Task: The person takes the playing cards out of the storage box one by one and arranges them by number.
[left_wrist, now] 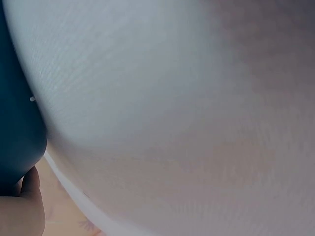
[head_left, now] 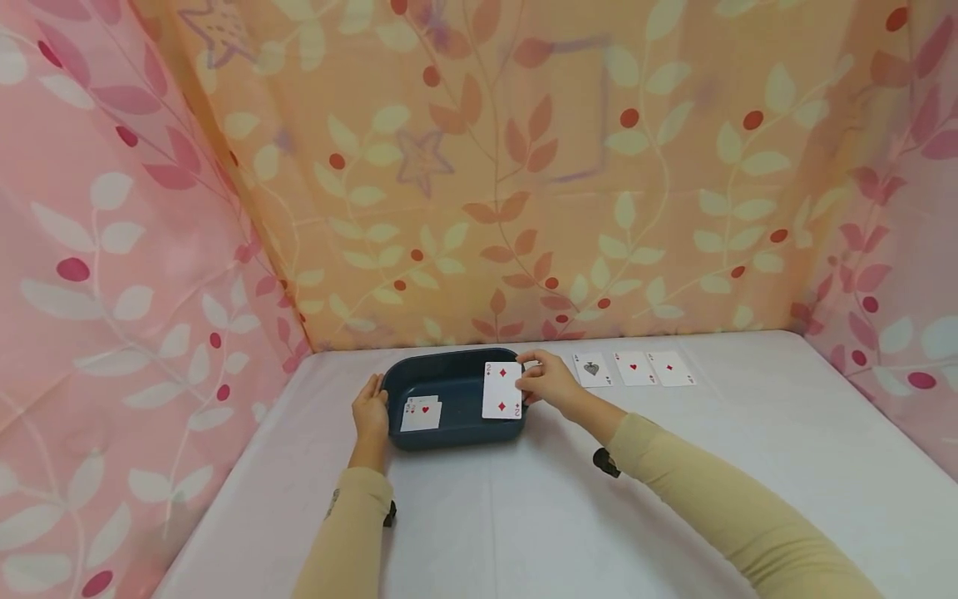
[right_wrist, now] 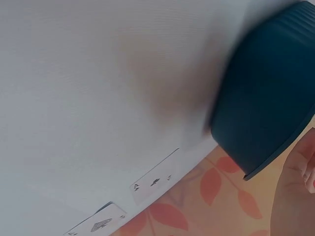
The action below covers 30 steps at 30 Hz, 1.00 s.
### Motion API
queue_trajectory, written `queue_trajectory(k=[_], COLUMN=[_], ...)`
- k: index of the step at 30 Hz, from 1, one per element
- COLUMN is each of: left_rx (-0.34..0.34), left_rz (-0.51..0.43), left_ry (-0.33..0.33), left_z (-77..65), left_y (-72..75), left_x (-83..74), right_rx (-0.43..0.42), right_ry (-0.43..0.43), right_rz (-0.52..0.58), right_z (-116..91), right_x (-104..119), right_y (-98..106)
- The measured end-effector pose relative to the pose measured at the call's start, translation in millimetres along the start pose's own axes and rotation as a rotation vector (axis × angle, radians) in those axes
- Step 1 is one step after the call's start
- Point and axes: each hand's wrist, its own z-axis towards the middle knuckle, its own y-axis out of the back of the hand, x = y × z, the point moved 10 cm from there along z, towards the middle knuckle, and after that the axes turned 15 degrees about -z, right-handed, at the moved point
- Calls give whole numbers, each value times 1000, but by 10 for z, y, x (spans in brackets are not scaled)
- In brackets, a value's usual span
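A dark blue rectangular tray (head_left: pixel 456 434) is near the back of the table. My left hand (head_left: pixel 370 412) grips its left end, with finger and thumb at the wall in the left wrist view. Over the tray's right end, my right hand (head_left: pixel 550 384) pinches a two of diamonds playing card (head_left: pixel 501 391) by its right edge, face up. Inside the tray, at the left, lies a heart card (head_left: pixel 422 418) overlapping at least one other card. The right wrist view shows the tray's outer wall (right_wrist: pixel 270 93) and part of my right hand.
To the right, an ace of spades (head_left: pixel 593 369), an ace of hearts (head_left: pixel 634 368) and an ace of diamonds (head_left: pixel 670 368) lie in a row on the white table (head_left: pixel 479 516). An ace of clubs (right_wrist: pixel 155 182) appears in the right wrist view. Patterned cloth (head_left: pixel 479 166) stands behind.
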Motion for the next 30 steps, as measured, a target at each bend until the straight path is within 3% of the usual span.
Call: queue_trajectory(k=[30], left_rx=[-1], left_rz=[-5], left_ry=[23], left_z=[-29], left_y=[-13], left_x=[-15], right_rx=[-52], right_ry=[-42], right_rz=[-24], right_z=[-138], right_x=[-464], right_y=[433])
